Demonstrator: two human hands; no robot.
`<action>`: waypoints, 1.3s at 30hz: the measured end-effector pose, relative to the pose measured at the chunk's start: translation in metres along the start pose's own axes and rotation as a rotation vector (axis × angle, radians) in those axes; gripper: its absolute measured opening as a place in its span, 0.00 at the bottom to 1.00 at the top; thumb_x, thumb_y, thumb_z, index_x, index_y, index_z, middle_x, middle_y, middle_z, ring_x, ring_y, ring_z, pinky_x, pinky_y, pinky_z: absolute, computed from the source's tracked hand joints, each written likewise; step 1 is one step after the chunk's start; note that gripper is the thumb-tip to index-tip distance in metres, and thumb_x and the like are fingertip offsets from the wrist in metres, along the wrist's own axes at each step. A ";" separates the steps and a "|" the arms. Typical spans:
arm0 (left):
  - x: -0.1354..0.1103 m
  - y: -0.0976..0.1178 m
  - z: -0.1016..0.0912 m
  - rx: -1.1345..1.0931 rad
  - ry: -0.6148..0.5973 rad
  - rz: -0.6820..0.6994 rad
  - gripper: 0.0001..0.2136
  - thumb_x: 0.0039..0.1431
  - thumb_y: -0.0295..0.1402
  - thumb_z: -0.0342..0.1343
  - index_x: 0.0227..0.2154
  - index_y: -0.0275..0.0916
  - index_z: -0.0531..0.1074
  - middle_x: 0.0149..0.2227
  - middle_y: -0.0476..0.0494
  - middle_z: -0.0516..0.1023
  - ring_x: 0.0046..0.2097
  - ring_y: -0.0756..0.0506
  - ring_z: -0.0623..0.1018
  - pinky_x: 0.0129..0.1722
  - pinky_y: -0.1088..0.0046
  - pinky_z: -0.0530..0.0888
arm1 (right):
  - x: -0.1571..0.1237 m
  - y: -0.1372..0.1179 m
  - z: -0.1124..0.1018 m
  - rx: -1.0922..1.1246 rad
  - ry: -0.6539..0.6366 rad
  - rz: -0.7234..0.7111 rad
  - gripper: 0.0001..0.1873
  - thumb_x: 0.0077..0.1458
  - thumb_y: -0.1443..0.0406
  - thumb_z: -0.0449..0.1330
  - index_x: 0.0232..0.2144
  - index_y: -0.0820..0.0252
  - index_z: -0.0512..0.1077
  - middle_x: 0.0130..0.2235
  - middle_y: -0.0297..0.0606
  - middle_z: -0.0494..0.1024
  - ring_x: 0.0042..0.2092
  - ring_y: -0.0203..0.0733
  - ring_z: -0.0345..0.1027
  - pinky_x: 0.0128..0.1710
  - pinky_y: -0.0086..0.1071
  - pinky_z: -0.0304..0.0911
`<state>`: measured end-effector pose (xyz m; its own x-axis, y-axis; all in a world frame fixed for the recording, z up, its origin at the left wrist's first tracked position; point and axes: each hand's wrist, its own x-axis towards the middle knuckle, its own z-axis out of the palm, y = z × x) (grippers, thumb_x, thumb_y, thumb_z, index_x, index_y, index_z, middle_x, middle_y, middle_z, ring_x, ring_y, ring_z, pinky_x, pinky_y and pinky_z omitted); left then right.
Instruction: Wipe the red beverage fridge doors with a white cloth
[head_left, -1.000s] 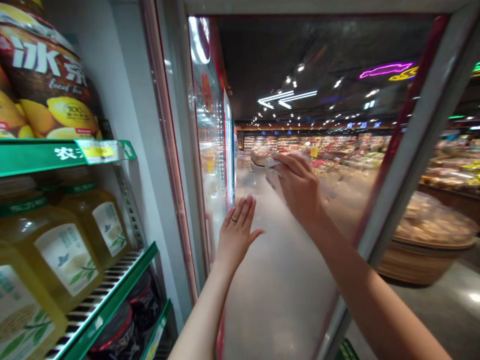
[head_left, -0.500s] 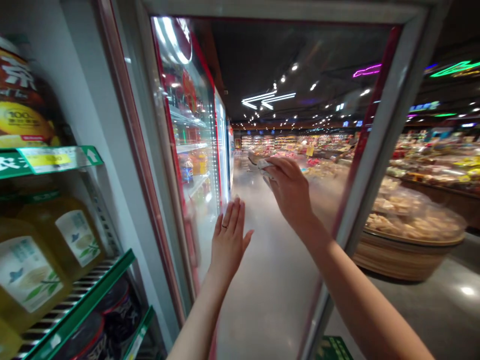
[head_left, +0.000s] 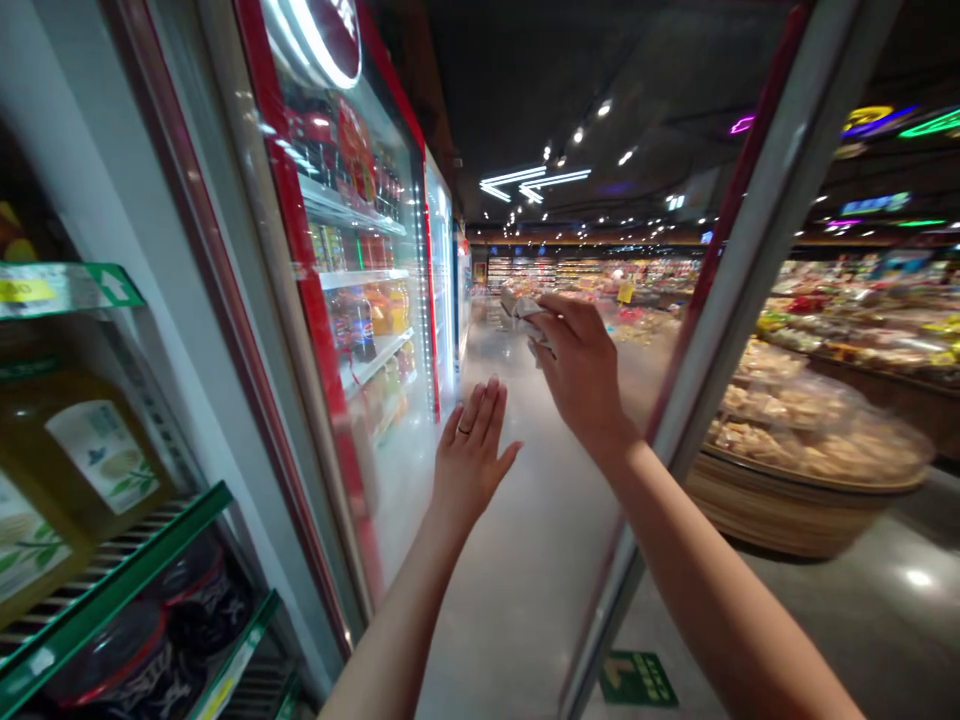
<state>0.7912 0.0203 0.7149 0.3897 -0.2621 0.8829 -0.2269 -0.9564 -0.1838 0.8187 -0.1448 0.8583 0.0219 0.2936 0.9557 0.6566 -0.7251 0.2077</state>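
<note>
In front of me stands a framed glass door (head_left: 555, 560) of a drinks cooler, swung out from the shelves. My left hand (head_left: 472, 450) lies flat against the glass, fingers stretched out, a ring on one finger. Higher up and to its right, my right hand (head_left: 581, 365) has its fingers closed on a crumpled whitish cloth (head_left: 523, 308) at the glass. Part of the cloth is hidden behind the fingers, and I cannot tell whether it is fabric or paper. The door's metal edge (head_left: 757, 230) runs down past my right forearm.
Cooler shelves with large yellow-green bottles (head_left: 90, 450) and dark-capped bottles (head_left: 120, 650) are at my left. Through the glass a red-framed fridge (head_left: 360, 250) lines the aisle. A round wooden display bin (head_left: 787, 500) with bagged goods stands at right; a green floor sign (head_left: 637, 678) lies below.
My view has shifted, so the shelves slide left and the door's frame top leaves view. The right hand with the cloth moves slightly up; the left hand stays on the glass.
</note>
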 end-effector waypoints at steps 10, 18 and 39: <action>0.002 0.006 0.004 0.036 0.031 -0.043 0.45 0.75 0.55 0.48 0.78 0.35 0.32 0.76 0.33 0.60 0.77 0.39 0.63 0.78 0.61 0.51 | -0.021 0.028 -0.010 -0.005 0.071 0.049 0.15 0.67 0.72 0.57 0.49 0.50 0.78 0.52 0.40 0.83 0.55 0.49 0.76 0.59 0.44 0.73; 0.015 0.036 0.001 -0.004 -0.016 -0.156 0.46 0.75 0.51 0.50 0.78 0.36 0.25 0.78 0.30 0.53 0.78 0.35 0.60 0.76 0.54 0.56 | -0.021 0.030 -0.006 0.105 0.038 0.006 0.18 0.68 0.73 0.55 0.48 0.51 0.80 0.52 0.40 0.83 0.55 0.48 0.76 0.59 0.42 0.73; 0.044 0.097 0.018 -0.004 -0.052 -0.152 0.49 0.70 0.59 0.52 0.79 0.32 0.39 0.78 0.29 0.53 0.79 0.33 0.57 0.77 0.53 0.55 | -0.031 0.093 -0.048 0.090 0.146 0.128 0.23 0.61 0.76 0.58 0.52 0.50 0.82 0.53 0.44 0.83 0.57 0.54 0.75 0.63 0.53 0.72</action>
<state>0.8022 -0.0860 0.7280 0.4656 -0.1207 0.8767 -0.1650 -0.9851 -0.0480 0.8428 -0.2507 0.8580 0.0047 0.1045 0.9945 0.7201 -0.6904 0.0691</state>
